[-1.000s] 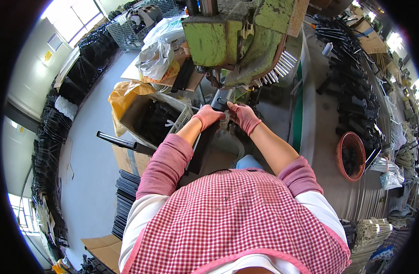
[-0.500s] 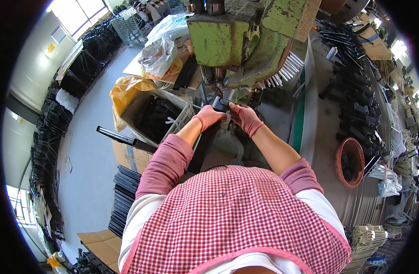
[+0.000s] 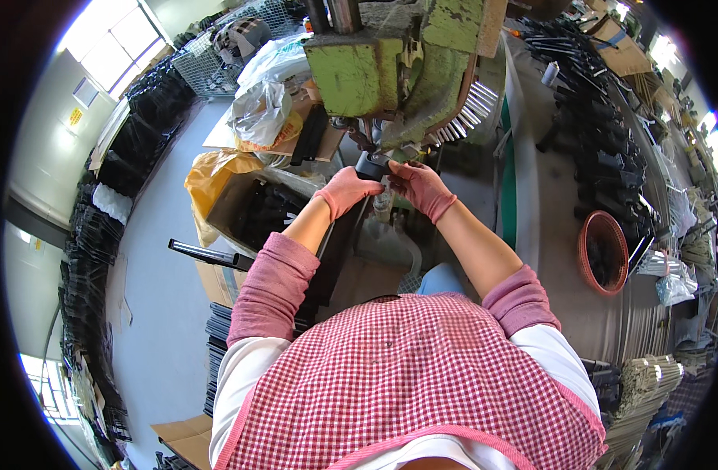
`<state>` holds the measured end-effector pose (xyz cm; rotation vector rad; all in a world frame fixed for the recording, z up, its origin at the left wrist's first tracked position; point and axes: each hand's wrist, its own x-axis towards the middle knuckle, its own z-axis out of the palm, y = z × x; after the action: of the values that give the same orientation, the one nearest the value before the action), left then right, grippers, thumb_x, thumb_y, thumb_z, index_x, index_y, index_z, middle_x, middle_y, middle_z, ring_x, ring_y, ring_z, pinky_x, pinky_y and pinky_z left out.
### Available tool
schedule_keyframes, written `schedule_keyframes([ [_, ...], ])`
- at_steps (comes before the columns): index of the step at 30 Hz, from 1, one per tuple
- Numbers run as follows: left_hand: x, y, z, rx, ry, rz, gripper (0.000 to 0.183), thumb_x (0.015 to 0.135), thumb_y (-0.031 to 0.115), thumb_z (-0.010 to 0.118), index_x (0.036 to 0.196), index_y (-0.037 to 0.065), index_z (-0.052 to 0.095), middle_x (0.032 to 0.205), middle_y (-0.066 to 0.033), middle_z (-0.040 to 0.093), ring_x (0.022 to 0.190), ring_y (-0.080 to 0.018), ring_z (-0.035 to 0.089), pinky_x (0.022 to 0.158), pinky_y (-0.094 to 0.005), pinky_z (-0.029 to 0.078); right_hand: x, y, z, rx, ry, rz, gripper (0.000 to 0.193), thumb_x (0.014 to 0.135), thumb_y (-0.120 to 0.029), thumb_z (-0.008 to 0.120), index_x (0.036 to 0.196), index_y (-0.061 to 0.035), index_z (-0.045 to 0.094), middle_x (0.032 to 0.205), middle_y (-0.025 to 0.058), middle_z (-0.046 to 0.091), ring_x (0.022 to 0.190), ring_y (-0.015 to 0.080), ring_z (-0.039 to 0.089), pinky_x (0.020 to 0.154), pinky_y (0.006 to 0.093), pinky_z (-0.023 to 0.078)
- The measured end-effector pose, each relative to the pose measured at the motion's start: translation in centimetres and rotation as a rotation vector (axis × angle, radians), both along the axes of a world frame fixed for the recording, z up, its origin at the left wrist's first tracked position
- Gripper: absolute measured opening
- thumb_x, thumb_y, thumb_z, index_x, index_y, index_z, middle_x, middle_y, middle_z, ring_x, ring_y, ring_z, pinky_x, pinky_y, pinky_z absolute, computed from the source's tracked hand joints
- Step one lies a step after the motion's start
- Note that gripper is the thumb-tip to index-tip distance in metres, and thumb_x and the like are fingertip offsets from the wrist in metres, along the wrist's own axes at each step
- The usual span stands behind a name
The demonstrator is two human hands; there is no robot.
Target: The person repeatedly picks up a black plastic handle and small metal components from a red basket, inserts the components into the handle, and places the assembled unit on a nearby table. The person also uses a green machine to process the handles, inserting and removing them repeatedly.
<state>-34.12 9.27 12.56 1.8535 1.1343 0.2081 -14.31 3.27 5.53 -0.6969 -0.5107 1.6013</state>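
Positioning seems to be the step in hand, as the left hand [image 3: 347, 193] grips and the right hand [image 3: 423, 190] pinches a black part [image 3: 371, 167] near the tooling [image 3: 365, 136] of the green machine [image 3: 345, 82], where the next move likely calls for steady alignment.

Bright room; upper-left window [image 3: 112, 41] glaring; edges fisheye-bent, corners black.

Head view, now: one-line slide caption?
Pink-gloved hands hold a black fitting at a green-painted machine, near an orange-red basket.
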Motion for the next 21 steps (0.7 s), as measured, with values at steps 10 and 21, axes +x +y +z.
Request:
schedule_keyframes([
  [10, 3.6, -10.0, -2.0, -0.593, -0.279, -0.308, 0.046, 0.08, 0.016, 0.077, 0.115, -0.002, 0.054, 0.085, -0.0066, 0.062, 0.073, -0.0149, 0.064, 0.065, -0.0301, 0.053, 3.9, -10.0, -0.1, 0.094, 0.078, -0.254, 0.044, 0.085, -0.029, 0.071, 0.115, 0.0001, 0.057, 0.11, 0.0148, 0.065, 0.098, 0.0271, 0.066, 0.093, 0.0419, 0.054],
  [21, 12.8, -14.5, 0.6, -0.072, 0.047, -0.48, 0.057, 0.078, 0.025, 0.069, 0.122, -0.005, 0.047, 0.095, -0.0233, 0.067, 0.089, -0.0305, 0.068, 0.078, -0.0385, 0.051, 19.2, -13.9, 4.4, -0.029, 0.181, -0.791, 0.02, 0.087, -0.023, 0.064, 0.095, -0.0082, 0.053, 0.09, 0.0156, 0.058, 0.086, 0.0319, 0.061, 0.085, 0.057, 0.053],
])
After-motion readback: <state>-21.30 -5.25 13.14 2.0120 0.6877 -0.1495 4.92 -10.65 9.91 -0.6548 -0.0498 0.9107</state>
